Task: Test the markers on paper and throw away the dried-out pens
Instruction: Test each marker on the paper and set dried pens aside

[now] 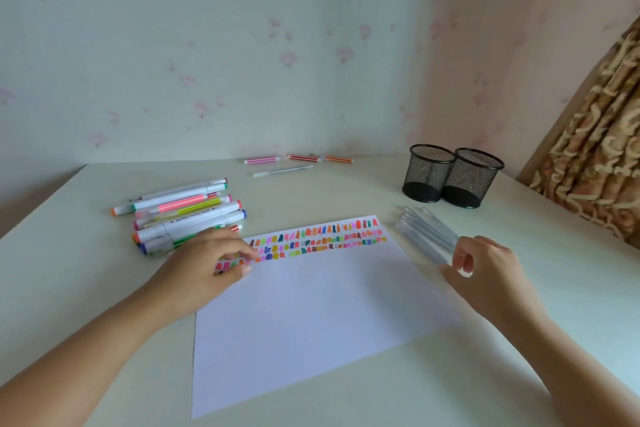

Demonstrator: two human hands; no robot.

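Two round black wire-mesh cups (429,173) stand touching at the back right of the smooth pale counter (346,191). One white paper sheet (311,315) lies before us, three wavy rows of colour swatches along its far edge. Our left hand (204,263) rests loosely bent on its upper left corner, holding nothing, beside a heap of chunky white-barrelled markers (187,215), too overlapped to count. Our right hand (485,270) pinches the near ends of several clear pens (426,229). Three thin striped markers (301,158) lie end to end by the wall.
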